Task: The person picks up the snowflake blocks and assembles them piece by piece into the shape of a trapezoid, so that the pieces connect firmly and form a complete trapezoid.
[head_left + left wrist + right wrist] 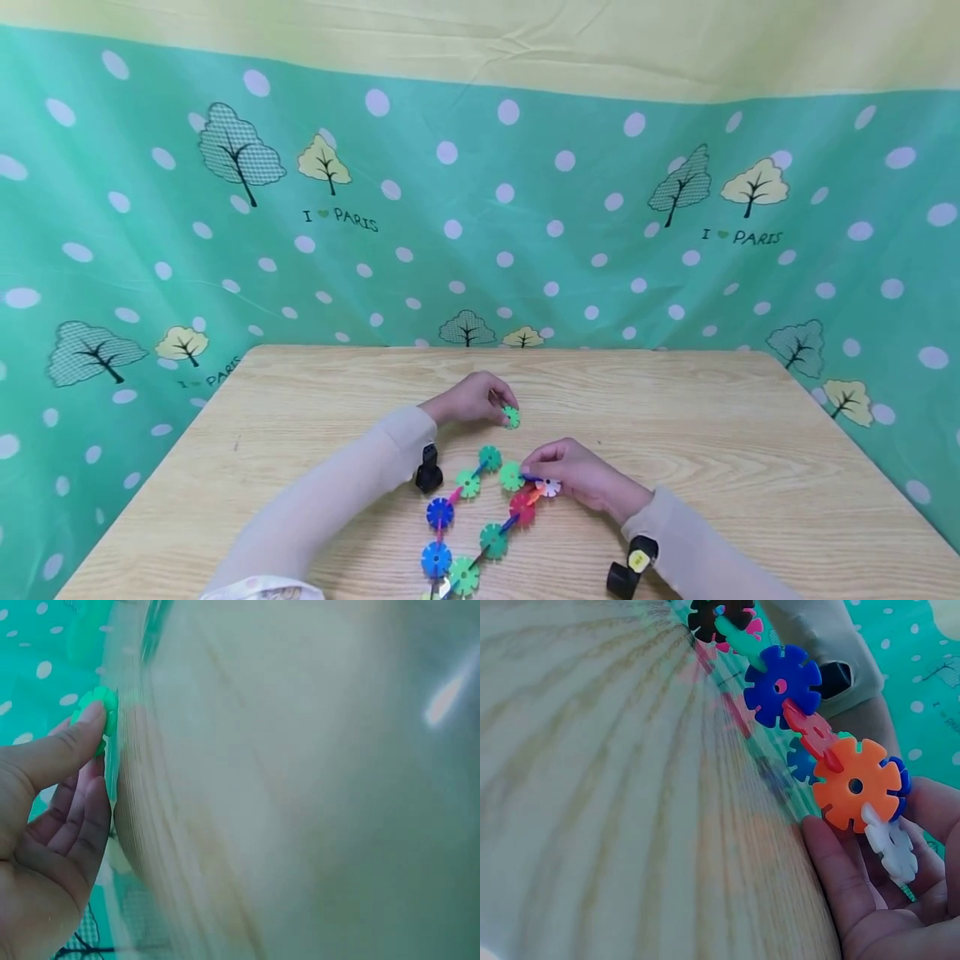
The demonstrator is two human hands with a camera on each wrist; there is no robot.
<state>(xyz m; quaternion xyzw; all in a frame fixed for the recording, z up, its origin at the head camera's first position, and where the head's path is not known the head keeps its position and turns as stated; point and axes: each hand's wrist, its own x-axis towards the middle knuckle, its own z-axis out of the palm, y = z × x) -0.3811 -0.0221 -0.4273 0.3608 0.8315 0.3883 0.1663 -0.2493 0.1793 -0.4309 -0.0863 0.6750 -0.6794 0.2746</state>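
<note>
A loose green notched disc (512, 417) is pinched between the thumb and fingers of my left hand (472, 398). In the left wrist view the thumb presses on the face of that disc. Nearer the front lies a chain of interlocked snowflake discs in many colours, bent into a narrow loop with its two ends apart. My right hand (581, 473) grips the chain near one end, around a white disc (550, 487) and a dark blue one. A light green disc (512, 476) sits beside its fingertips. The right wrist view shows an orange disc (859, 787) against the fingers.
Both sleeves carry black wrist devices, one at the left cuff (429, 472) and one at the right cuff (633, 567). A wooden table (330, 375) spreads under everything. Behind it hangs a green dotted curtain (525, 283). The chain's near end runs off the bottom edge.
</note>
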